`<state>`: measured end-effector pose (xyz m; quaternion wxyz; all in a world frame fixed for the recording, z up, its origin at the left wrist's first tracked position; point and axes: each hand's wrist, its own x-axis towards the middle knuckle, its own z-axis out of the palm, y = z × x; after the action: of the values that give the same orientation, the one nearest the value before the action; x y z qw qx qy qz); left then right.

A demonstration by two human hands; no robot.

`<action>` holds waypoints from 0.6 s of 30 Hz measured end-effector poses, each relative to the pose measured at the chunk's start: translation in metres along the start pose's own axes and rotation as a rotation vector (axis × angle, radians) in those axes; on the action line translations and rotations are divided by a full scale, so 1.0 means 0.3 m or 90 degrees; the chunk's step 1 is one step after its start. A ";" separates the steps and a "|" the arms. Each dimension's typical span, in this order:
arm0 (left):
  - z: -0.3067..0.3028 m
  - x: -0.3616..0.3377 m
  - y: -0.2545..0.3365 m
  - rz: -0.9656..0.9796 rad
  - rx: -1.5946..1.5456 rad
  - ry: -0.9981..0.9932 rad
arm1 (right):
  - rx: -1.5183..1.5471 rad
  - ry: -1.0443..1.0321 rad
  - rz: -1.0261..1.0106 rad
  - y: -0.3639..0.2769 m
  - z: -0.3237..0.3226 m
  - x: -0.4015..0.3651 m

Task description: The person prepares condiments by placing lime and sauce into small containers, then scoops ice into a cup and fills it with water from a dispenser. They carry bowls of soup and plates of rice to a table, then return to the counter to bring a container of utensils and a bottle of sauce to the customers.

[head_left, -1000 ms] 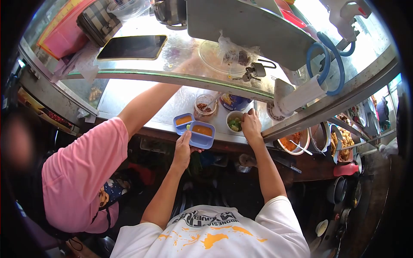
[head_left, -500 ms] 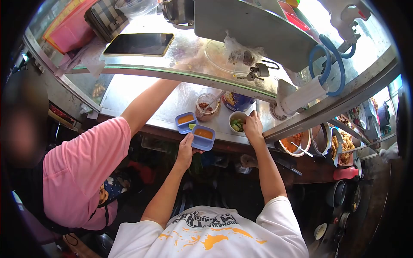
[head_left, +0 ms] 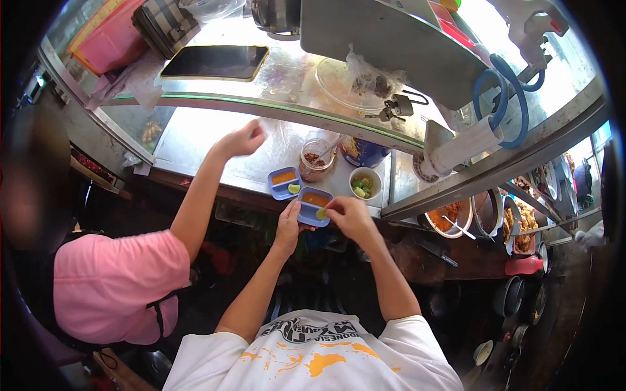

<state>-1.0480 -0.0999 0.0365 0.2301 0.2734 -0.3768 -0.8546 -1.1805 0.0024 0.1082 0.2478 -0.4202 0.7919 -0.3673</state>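
My left hand (head_left: 288,229) grips the near side of a blue divided sauce dish (head_left: 315,217) with orange sauce in its far compartment. Over the dish's near compartment, my right hand (head_left: 349,217) pinches a green lime wedge (head_left: 321,213). A second blue divided dish (head_left: 279,190) stands on the counter's edge just beyond, holding orange sauce and a lime wedge (head_left: 294,189). To the right, a white cup (head_left: 364,184) contains several lime pieces. Behind the dishes is a clear jar (head_left: 315,161) of reddish-brown contents with a spoon in it.
A co-worker's hand (head_left: 242,139) hovers above the metal counter (head_left: 189,146) at left. The glass shelf (head_left: 261,111) crosses overhead, bearing a phone (head_left: 215,62) and keys (head_left: 395,107). A blue tub (head_left: 364,153) stands behind the cup; a pot of red food (head_left: 447,218) is at right.
My right hand has moved left from the cup to the held dish with a lime wedge. The co-worker's hand has drawn back from beneath the shelf into view.
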 end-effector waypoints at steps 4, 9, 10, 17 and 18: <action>-0.025 -0.020 -0.003 0.005 -0.012 0.004 | -0.112 0.048 -0.094 -0.014 0.061 -0.005; -0.065 -0.079 0.015 0.005 -0.012 0.040 | -0.005 0.129 -0.004 -0.047 0.049 0.040; -0.077 -0.093 0.020 0.007 -0.012 0.047 | 0.005 0.130 -0.009 -0.017 0.073 0.068; -0.176 -0.220 0.045 -0.001 -0.012 0.119 | 0.124 0.162 0.047 0.121 0.281 0.225; -0.191 -0.237 0.047 -0.004 -0.015 0.127 | 0.118 0.175 0.047 0.132 0.291 0.241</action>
<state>-0.9558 -0.0956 0.0359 0.2671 0.3554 -0.3411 -0.8282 -1.1764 -0.0766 0.0179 0.1879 -0.3120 0.7959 -0.4837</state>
